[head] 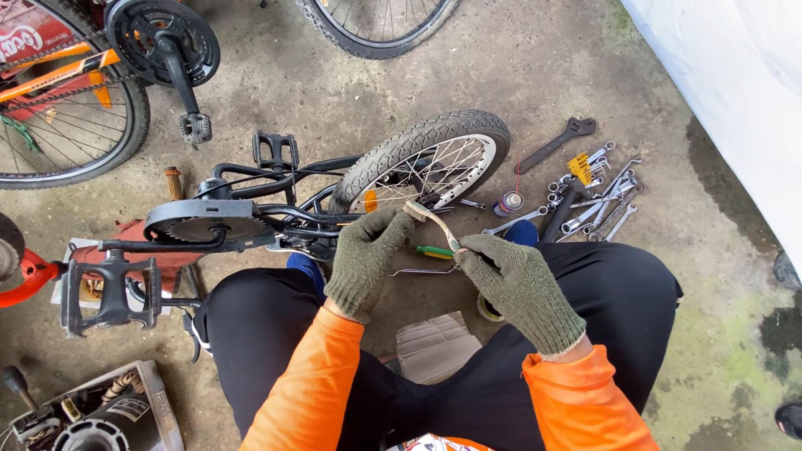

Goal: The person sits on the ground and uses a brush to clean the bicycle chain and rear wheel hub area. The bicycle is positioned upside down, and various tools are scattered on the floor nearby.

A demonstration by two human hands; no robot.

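Two gloved hands (443, 267) on brush (430, 219)

small bike (317, 196) lying mid-frame, tools to its right

wrenches (593, 196) lie right of its wheel (426, 159), spray can (507, 203) between; both hands (368, 255) (514, 280) hold a brush (430, 219) just below the wheel; another bike (75, 92) upper left, toolbox (100, 413) lower left.
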